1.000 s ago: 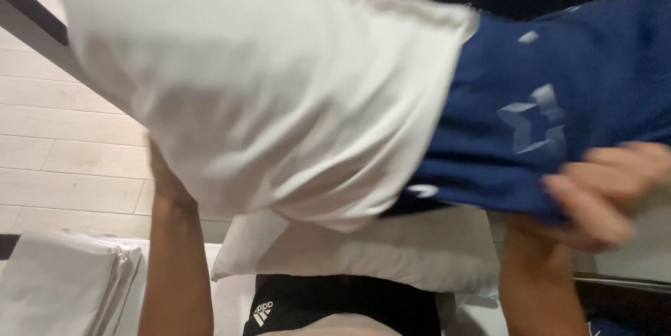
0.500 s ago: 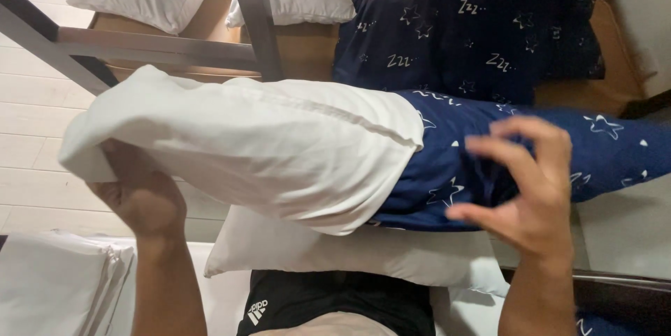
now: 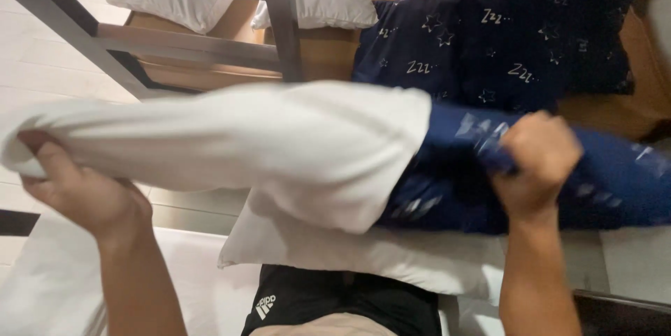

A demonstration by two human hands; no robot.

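Half a second back the right hand [image 3: 535,161] was spread open above the blue pillowcase [image 3: 615,182]; now it is clenched on that cloth. The white pillow [image 3: 279,147], half sheathed, is held across the lap, its far end gripped by the closed left hand [image 3: 77,189]. Cloth is best drawn evenly, corners kept aligned.

bed [image 3: 175,287]: white sheet, below the white pillow | white pillow [image 3: 363,256]: lies flat on the bed | folded white linen [image 3: 42,287]: on the bed, left of the white pillow | floor [image 3: 42,77]: pale tiles, beyond the pillow's left, grey frame [image 3: 279,22] standing there
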